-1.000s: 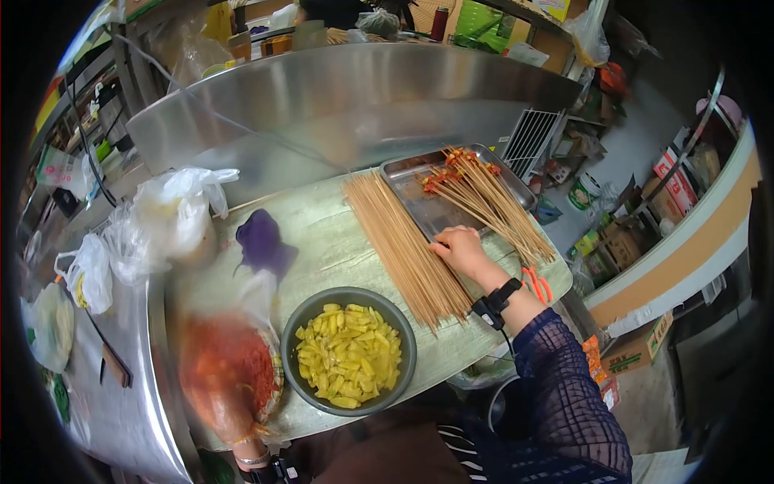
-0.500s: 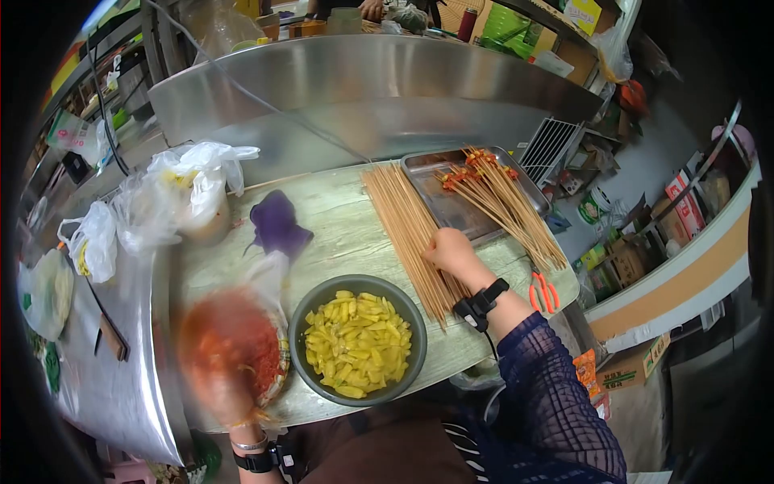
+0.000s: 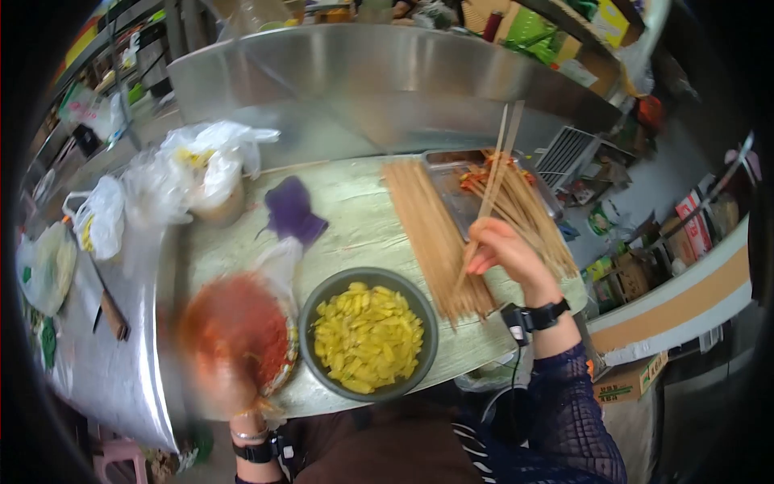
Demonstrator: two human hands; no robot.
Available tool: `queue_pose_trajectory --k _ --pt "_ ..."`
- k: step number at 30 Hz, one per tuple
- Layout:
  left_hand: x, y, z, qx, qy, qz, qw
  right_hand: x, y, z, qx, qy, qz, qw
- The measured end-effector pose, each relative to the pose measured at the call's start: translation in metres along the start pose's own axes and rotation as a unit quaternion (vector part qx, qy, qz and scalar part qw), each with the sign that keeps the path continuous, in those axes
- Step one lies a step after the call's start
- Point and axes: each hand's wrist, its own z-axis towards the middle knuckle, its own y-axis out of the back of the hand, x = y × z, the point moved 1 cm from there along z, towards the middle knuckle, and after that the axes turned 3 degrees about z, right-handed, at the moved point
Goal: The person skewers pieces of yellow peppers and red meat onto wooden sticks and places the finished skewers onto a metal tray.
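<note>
My right hand [image 3: 506, 252] is raised over the board, its fingers closed on a couple of thin wooden skewers [image 3: 493, 181] that point up and away. Under and left of it lies a wide row of loose skewers [image 3: 431, 234]. A metal tray [image 3: 451, 189] behind it bears a bunch of skewers tipped with red and orange food [image 3: 516, 189]. My left hand [image 3: 222, 367] is smeared by motion over a bowl of red chopped food [image 3: 270, 335]; its fingers cannot be made out. Between the hands stands a grey bowl [image 3: 431, 339] full of yellow-green pieces [image 3: 367, 335].
A purple cloth or glove [image 3: 292, 211] lies on the board [image 3: 347, 189]. White plastic bags [image 3: 214, 157] crowd the back left. On the metal surface at the left is a knife [image 3: 114, 319]. A metal wall [image 3: 355, 81] runs behind the board.
My right hand has lifted off the row with skewers between its fingers and moved right. The view has shifted slightly. My left hand stays over the red bowl, blurred in both frames.
</note>
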Motion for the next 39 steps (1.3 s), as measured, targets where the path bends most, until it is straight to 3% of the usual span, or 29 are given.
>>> queue_pose_trajectory --k 2,4,7,11,14,17,21,23,27,33,39 --pt "-0.001 -0.001 0.001 0.008 -0.044 0.019 0.999 0.001 0.0 -0.006 -0.009 0.071 0.042 0.997" --pt "0.0 -0.005 -0.001 0.005 -0.024 -0.011 1.0 -0.001 -0.001 -0.012 0.042 0.129 0.103 0.985" --pt "-0.001 -0.004 0.001 0.011 -0.027 -0.014 0.999 -0.005 -0.038 -0.033 0.009 0.157 0.146 0.977" --pt "-0.006 -0.009 0.001 -0.018 0.019 -0.06 0.998 -0.025 -0.101 -0.057 0.082 0.192 0.111 0.972" --pt "-0.014 -0.012 -0.002 -0.022 0.054 -0.052 0.997 -0.042 -0.139 -0.068 0.138 0.266 0.046 0.953" --pt "-0.009 -0.008 -0.002 -0.006 0.071 -0.069 0.995 -0.042 -0.154 -0.072 0.188 0.414 -0.153 0.878" --pt "-0.011 -0.007 0.001 -0.019 0.079 -0.13 0.988 -0.035 -0.158 -0.089 0.23 0.334 -0.199 0.892" --pt "-0.027 -0.007 0.005 -0.057 0.112 -0.164 0.978 -0.031 -0.157 -0.093 0.237 0.284 -0.166 0.914" --pt "-0.049 0.02 0.021 -0.053 0.064 -0.14 0.987 -0.033 -0.143 -0.092 0.174 0.187 -0.05 0.966" --pt "-0.041 0.05 0.023 -0.026 0.079 0.061 0.995 -0.039 -0.118 -0.086 0.038 0.214 0.107 0.97" --pt "-0.04 0.046 0.028 0.024 0.069 0.195 0.978 -0.047 -0.108 -0.081 0.015 0.248 0.147 0.958"
